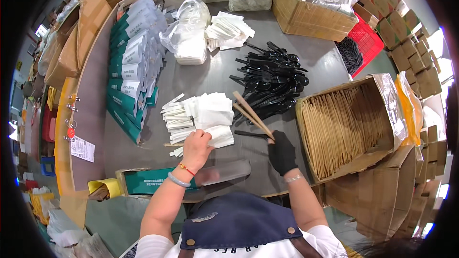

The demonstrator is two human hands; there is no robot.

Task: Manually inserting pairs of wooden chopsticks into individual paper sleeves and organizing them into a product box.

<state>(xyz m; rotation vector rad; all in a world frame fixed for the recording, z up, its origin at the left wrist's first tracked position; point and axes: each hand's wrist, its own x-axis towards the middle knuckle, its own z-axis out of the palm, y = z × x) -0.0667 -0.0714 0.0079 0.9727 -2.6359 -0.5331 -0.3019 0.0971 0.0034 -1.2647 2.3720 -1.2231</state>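
Over the grey table (210, 79), gloved right hand (282, 153) pinches chopsticks (252, 113); left hand (197, 148) presses napkins (210, 114), grip curled.

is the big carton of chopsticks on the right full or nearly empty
Fairly full. The open cardboard carton lies tipped toward the person, and rows of tan wooden chopsticks cover most of its inside. How deep the stack goes cannot be told.

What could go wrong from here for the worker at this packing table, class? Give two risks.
1. The right hand grips the wooden chopsticks only at one end; they may slip or splay apart.
2. The left hand presses on the loose pile of white napkins; it might drag off several at once.
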